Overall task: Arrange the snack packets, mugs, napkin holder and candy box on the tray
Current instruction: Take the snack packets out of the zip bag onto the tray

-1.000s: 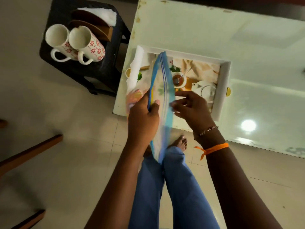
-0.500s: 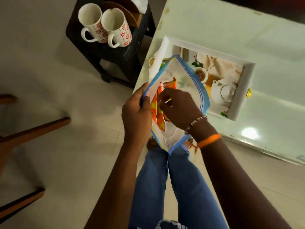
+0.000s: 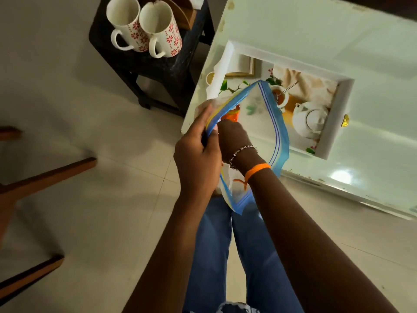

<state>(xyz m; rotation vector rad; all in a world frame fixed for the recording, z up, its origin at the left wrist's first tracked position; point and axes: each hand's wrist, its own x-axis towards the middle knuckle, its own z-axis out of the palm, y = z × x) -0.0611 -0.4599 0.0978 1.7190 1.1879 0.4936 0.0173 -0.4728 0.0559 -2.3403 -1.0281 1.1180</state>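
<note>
Two-hand grip, one bag (image 3: 266,123), two mugs (image 3: 144,30)

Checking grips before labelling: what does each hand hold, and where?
Left hand pinches the zip bag by its open rim; right hand reaches inside, its grip hidden.

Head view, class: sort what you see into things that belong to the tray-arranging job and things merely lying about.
Belong to the job:
tray
two mugs
napkin holder
orange snack packet
zip bag, held by left hand, right hand inside

Just lying about:
black stool
white table
wooden chair legs
</note>
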